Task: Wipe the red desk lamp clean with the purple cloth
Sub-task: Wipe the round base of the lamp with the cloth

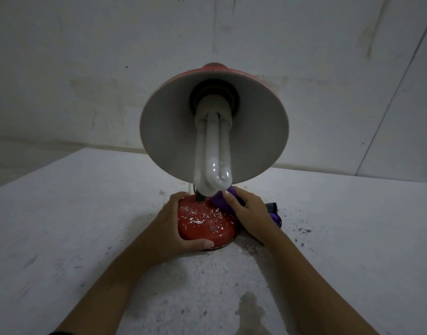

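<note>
The red desk lamp stands in the middle of a white table. Its round red base (206,224) is speckled with white flakes. Its shade (169,131) tilts toward me, grey inside, with a white tube bulb (212,163) hanging out. My left hand (170,227) grips the base's left side, thumb along the front edge. My right hand (250,211) holds the purple cloth (219,198) bunched against the base's right rear, by the black neck. Part of the cloth trails out behind that hand.
The white table (86,238) carries scattered white and dark flakes around the lamp and a damp-looking stain (252,310) near its front. A small dark object (271,207) lies just behind my right hand. A pale wall stands close behind the table.
</note>
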